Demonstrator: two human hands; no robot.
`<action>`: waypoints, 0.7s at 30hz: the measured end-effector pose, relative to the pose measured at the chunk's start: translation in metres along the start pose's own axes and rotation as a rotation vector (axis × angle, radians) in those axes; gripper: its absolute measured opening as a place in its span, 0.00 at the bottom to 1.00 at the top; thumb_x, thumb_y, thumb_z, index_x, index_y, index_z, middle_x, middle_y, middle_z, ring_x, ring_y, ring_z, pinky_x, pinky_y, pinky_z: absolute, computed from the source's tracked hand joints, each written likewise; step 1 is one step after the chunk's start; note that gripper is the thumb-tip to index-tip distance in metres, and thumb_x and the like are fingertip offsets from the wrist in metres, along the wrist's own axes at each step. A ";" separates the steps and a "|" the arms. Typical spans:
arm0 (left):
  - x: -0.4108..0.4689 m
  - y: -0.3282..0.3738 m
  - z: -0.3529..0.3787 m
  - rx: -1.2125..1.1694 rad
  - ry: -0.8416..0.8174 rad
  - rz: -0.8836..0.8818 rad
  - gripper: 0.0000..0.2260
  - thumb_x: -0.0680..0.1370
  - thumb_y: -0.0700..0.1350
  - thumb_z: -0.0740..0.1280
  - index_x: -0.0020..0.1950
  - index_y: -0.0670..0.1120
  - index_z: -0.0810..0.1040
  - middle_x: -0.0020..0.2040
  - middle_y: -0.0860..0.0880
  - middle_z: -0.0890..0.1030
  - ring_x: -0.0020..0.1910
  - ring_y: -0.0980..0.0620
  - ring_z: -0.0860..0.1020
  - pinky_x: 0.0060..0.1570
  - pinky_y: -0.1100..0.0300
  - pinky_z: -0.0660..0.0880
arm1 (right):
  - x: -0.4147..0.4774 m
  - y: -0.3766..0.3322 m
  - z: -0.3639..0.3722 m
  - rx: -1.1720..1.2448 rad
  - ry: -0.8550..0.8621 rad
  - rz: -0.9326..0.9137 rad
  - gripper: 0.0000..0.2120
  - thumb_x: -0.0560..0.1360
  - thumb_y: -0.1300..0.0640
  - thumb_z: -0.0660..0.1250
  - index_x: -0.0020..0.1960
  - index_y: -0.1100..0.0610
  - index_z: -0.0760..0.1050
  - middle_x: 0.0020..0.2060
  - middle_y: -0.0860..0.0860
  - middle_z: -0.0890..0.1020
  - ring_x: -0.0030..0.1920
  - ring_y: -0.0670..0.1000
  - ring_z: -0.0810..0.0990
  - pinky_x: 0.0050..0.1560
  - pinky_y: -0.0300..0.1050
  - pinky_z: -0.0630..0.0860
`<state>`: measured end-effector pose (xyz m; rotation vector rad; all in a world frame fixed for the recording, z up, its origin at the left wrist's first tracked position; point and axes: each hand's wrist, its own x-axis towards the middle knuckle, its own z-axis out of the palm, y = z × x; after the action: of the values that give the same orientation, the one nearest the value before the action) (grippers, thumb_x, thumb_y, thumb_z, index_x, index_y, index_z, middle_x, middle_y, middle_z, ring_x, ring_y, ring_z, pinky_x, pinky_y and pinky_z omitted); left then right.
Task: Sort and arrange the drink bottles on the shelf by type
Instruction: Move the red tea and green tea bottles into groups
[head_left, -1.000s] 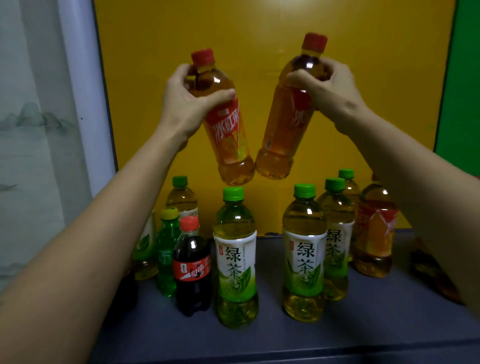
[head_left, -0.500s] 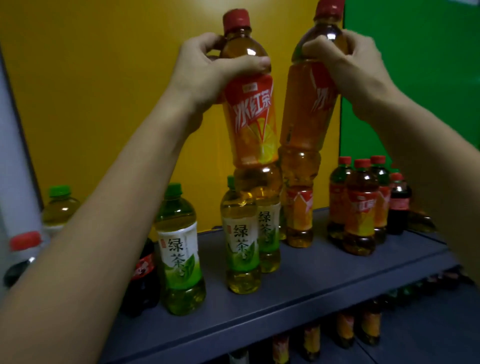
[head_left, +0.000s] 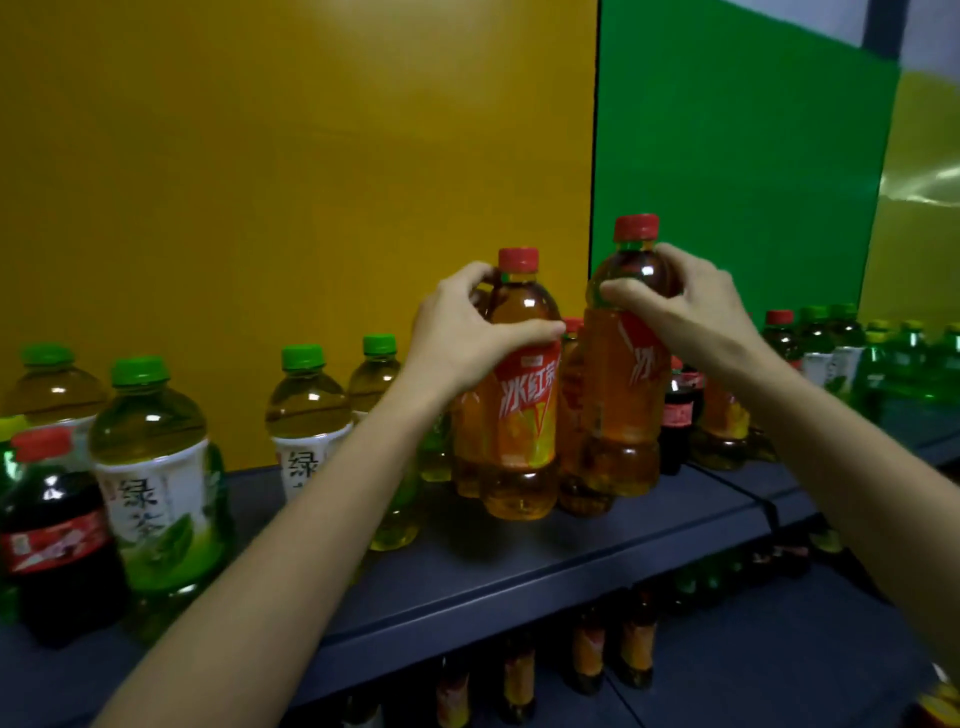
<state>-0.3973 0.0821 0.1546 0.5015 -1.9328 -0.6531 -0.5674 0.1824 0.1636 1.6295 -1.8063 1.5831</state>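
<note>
Gripping high, the left hand (head_left: 467, 338) curls its fingers (head_left: 540, 330) round the left tea (head_left: 524, 415) at its shoulder and the right hand (head_left: 691, 317) round the right tea (head_left: 621, 410), both bottles upright at or just above the shelf (head_left: 597, 540). Held so near the caps, a base could swing into the red teas (head_left: 724, 436) close behind; bare shelf lies in front, but its edge (head_left: 519, 603) is near.

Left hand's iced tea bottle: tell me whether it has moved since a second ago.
Yes. The iced tea bottle in the left hand has come down: it hung tilted above the green tea caps, now it is upright, base at the shelf.
</note>
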 end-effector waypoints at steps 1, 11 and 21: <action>0.000 -0.005 0.011 0.014 0.013 -0.023 0.30 0.64 0.53 0.77 0.62 0.47 0.73 0.59 0.46 0.78 0.58 0.49 0.76 0.57 0.51 0.75 | 0.000 0.012 -0.003 -0.022 -0.016 0.003 0.12 0.72 0.47 0.68 0.53 0.48 0.73 0.47 0.48 0.79 0.50 0.51 0.79 0.54 0.51 0.77; -0.006 -0.051 0.081 0.161 0.147 -0.134 0.33 0.63 0.54 0.77 0.64 0.45 0.73 0.60 0.46 0.78 0.59 0.48 0.75 0.58 0.50 0.75 | -0.007 0.106 0.001 -0.087 -0.022 0.036 0.17 0.66 0.37 0.66 0.50 0.45 0.74 0.44 0.47 0.80 0.48 0.53 0.79 0.50 0.57 0.78; 0.006 -0.059 0.092 0.353 -0.010 -0.130 0.34 0.69 0.59 0.71 0.68 0.46 0.64 0.65 0.47 0.72 0.64 0.48 0.71 0.62 0.47 0.71 | -0.012 0.145 0.030 -0.112 0.077 0.114 0.29 0.66 0.32 0.64 0.59 0.50 0.69 0.50 0.50 0.78 0.52 0.53 0.76 0.46 0.46 0.70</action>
<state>-0.4794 0.0537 0.0874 0.8502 -2.0467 -0.3948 -0.6680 0.1350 0.0653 1.4206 -1.9411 1.5375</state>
